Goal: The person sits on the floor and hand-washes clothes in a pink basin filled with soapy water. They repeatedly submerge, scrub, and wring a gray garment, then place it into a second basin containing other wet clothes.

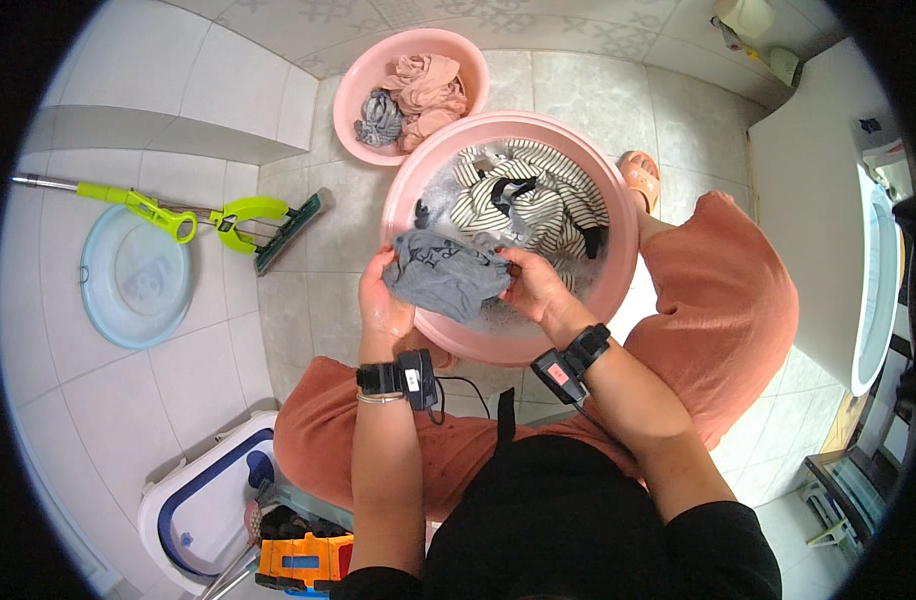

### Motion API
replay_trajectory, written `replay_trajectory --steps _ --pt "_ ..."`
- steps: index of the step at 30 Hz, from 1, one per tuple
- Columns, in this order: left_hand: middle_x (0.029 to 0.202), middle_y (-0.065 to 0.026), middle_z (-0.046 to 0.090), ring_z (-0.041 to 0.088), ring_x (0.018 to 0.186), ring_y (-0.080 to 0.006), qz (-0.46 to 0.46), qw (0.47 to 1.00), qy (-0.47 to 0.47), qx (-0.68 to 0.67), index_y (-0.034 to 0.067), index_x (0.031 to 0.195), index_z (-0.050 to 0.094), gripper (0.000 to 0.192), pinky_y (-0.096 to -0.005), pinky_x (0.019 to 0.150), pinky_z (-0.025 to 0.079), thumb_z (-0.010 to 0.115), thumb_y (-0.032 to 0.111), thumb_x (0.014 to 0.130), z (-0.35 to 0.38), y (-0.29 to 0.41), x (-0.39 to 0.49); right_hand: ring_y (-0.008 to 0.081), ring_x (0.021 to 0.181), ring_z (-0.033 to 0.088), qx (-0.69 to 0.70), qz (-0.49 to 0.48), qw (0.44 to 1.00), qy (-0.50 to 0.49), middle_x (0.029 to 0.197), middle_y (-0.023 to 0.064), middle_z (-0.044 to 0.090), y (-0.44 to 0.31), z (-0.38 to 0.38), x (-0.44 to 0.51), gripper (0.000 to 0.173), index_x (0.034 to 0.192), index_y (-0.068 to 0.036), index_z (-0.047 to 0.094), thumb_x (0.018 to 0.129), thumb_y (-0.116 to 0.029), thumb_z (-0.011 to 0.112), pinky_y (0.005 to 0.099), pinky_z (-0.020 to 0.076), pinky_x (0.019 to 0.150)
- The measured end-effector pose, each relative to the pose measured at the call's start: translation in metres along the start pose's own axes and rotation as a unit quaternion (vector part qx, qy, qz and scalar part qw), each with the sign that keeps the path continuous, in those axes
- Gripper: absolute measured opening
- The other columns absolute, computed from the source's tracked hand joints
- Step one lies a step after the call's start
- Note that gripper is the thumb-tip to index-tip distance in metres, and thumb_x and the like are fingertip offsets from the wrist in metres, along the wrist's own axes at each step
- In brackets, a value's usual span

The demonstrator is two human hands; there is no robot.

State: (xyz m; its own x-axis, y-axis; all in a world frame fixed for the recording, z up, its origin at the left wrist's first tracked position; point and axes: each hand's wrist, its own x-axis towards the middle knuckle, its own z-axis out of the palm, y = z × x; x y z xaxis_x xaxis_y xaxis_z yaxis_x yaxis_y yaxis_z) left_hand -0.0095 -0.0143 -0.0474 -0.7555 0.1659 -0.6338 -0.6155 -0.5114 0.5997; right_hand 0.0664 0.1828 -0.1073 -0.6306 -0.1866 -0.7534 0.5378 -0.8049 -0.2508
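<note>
A wet grey cloth garment (446,281) with dark printing is stretched between my two hands above the near left part of a large pink basin (518,352). My left hand (385,296) grips its left edge, and my right hand (533,283) pinches its right end. Black-and-white striped fabric (533,199) lies bunched in sudsy water inside the basin. At the basin's left, a small dark piece of cloth (422,214) shows in the foam.
A smaller pink basin (345,97) behind holds salmon cloth (428,86) and a grey bundle (380,118). At left are a green sponge mop (251,225) and a blue basin (136,277). A folding tub (202,517) and toy truck (304,561) sit lower left; a white cabinet (810,202) stands right.
</note>
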Motion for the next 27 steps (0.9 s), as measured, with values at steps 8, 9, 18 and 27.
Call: replay_trajectory --steps 8,9,18,27 --pt "0.125 -0.0038 0.056 0.055 0.112 -0.0212 -0.232 0.970 -0.044 -0.063 0.022 0.135 0.048 0.054 -0.0388 0.097 0.044 0.061 0.048 0.089 -0.026 -0.066 0.016 0.0226 0.100 0.060 0.054 0.074 0.988 -0.124 0.108 0.0073 0.063 0.013 0.022 -0.019 0.035 0.110 -0.004 0.059 0.082 -0.023 0.052 0.0391 0.0463 0.093" --pt "0.124 -0.0047 0.056 0.055 0.111 -0.0202 -0.169 0.981 -0.089 -0.035 0.018 0.131 0.051 0.051 -0.0372 0.096 0.045 0.059 0.048 0.090 -0.024 -0.069 0.015 0.0217 0.098 0.060 0.051 0.067 0.991 -0.108 0.106 0.0069 0.064 0.015 0.023 -0.020 0.033 0.108 -0.005 0.060 0.083 -0.024 0.052 0.0399 0.0448 0.093" --pt "0.117 -0.0161 0.051 0.051 0.109 -0.0317 0.437 0.718 -0.060 0.538 0.001 0.118 0.055 0.039 -0.0389 0.096 0.041 0.065 0.004 0.080 0.034 -0.071 -0.021 0.0262 0.112 0.053 0.020 0.070 0.997 -0.013 0.126 0.0079 0.055 0.004 0.014 -0.016 0.058 0.125 -0.018 0.053 0.089 -0.064 0.045 0.0564 0.0441 0.088" --pt "0.100 -0.0089 0.057 0.051 0.089 -0.0174 0.240 0.910 0.019 0.338 -0.001 0.111 0.057 0.025 -0.0313 0.081 0.043 0.048 0.017 0.097 0.028 -0.096 -0.023 0.0195 0.070 0.060 -0.202 -0.223 0.954 0.002 0.084 0.0065 0.067 -0.010 0.031 -0.018 0.022 0.092 -0.001 0.064 0.083 -0.021 0.061 0.0321 0.0498 0.068"
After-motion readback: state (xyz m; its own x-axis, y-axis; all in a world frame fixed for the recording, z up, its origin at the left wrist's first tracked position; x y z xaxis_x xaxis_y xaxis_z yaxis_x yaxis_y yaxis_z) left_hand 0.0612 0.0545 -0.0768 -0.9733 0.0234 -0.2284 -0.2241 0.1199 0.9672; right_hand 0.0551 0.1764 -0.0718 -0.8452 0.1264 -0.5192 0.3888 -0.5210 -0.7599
